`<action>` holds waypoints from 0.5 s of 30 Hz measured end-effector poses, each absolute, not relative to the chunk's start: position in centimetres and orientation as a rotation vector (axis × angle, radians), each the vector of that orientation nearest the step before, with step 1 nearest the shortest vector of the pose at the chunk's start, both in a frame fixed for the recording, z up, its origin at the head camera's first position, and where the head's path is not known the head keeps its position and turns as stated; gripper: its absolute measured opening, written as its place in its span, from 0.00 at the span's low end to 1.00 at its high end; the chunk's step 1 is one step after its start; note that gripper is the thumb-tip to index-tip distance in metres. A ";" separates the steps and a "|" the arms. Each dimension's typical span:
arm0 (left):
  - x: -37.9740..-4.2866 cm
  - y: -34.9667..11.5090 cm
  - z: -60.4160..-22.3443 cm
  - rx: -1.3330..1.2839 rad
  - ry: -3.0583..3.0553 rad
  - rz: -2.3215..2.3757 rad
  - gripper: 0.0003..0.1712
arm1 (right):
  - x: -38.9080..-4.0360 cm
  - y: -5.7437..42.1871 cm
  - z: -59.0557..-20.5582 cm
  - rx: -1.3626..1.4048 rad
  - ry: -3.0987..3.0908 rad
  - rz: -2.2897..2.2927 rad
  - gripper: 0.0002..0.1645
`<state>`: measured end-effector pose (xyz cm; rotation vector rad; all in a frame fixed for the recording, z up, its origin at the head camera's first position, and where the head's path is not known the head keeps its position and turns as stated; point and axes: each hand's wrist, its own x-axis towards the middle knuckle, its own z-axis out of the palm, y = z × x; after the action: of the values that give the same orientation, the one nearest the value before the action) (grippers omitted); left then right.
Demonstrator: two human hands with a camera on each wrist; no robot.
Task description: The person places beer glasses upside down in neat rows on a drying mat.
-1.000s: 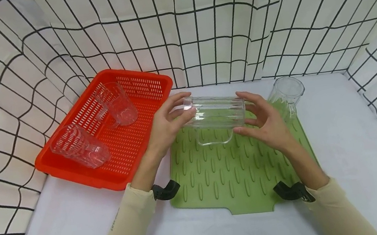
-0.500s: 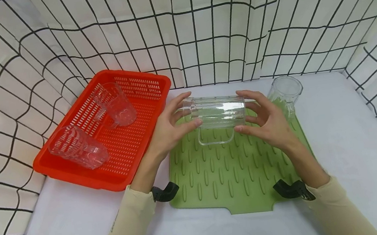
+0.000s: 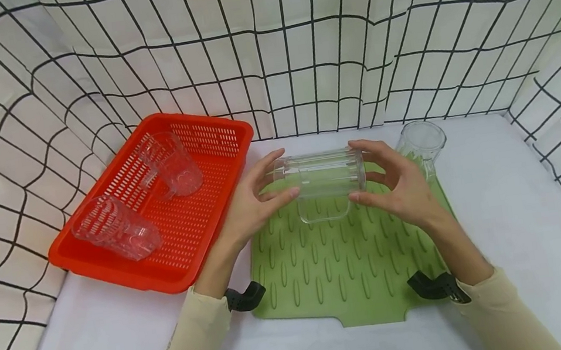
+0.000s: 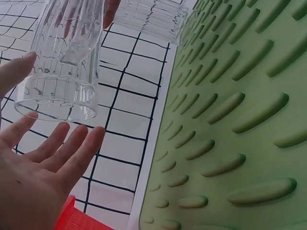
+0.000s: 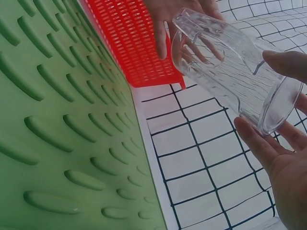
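Observation:
A clear glass mug (image 3: 324, 176) lies sideways in the air over a green ridged mat (image 3: 332, 268), its handle (image 3: 325, 216) toward the person. My left hand (image 3: 257, 201) holds the mouth end between thumb and fingers. In the left wrist view, the thumb is at the mug's side and the index fingertip at the rim, with the other fingers (image 4: 72, 153) spread below it. My right hand (image 3: 401, 185) grips the opposite end; the right wrist view has its thumb and fingers around the thick base of the glass mug (image 5: 230, 67).
Left of the mat stands a red perforated basket (image 3: 167, 284) with two glass mugs (image 3: 173, 168) lying in it. Another glass mug (image 3: 421, 141) stands at the mat's back right corner. Grid-patterned white cloth (image 3: 306, 47) rises behind the white table (image 3: 507, 198).
Both hands keep hold of the glass mug, which has levelled slightly. The whole scene sits a little lower in the head view.

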<state>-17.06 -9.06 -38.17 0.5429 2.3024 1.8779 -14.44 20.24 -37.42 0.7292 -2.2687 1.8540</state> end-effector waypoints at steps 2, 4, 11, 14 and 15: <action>-16.9 -9.2 -38.3 0.552 2.312 1.878 0.43 | -14.4 20.3 -37.4 0.723 -2.289 1.829 0.51; -16.8 -9.3 -38.5 0.564 2.326 1.875 0.42 | -14.4 20.3 -37.3 0.719 -2.299 1.816 0.51; -16.1 -9.6 -39.0 0.516 2.423 1.799 0.40 | -14.7 20.4 -36.8 0.688 -2.342 1.783 0.51; -15.7 -9.8 -39.2 0.485 2.457 1.755 0.40 | -14.9 20.4 -36.6 0.668 -2.351 1.759 0.51; -15.6 -9.8 -39.3 0.482 2.468 1.743 0.40 | -14.9 20.5 -36.5 0.662 -2.354 1.749 0.50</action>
<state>-15.64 -9.81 -39.32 0.4825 2.4676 1.7432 -14.93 20.46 -36.52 0.6624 -2.3544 1.7492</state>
